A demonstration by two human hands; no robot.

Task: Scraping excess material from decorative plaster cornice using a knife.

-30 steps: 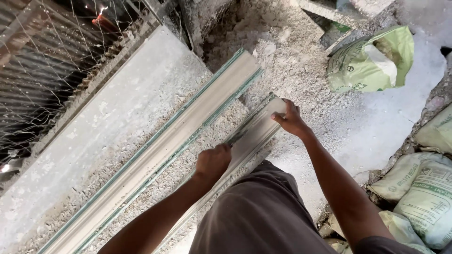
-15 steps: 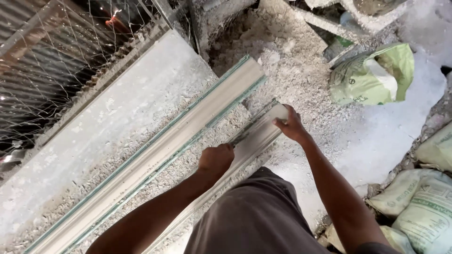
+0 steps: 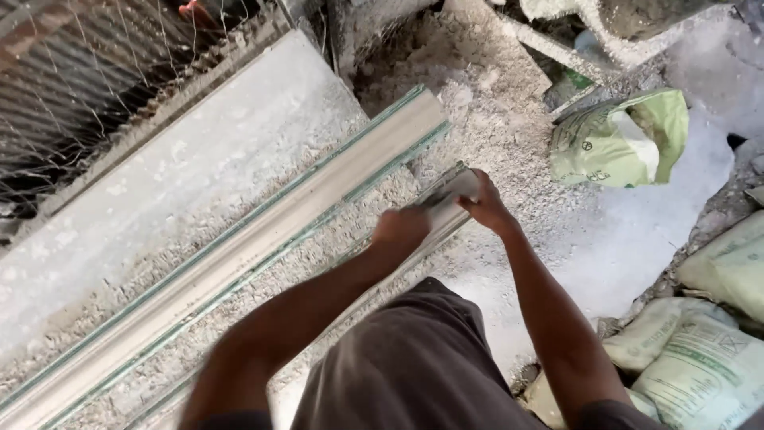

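Both hands slid up the short grey strip (image 3: 442,209) in the middle of the frame. Left hand (image 3: 400,228) presses on it; right hand (image 3: 484,205) curls its fingers around the end. Crumbly white bits still cover the surface (image 3: 199,175), beside the long strip (image 3: 239,247).

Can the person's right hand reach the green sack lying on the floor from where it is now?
Probably yes. The right hand grips the end of the near moulding strip, and only loose rubble lies between it and the green sack; nothing blocks the way.

Dusty rubble floor (image 3: 509,103), wire mesh (image 3: 87,95), green sacks (image 3: 621,143)
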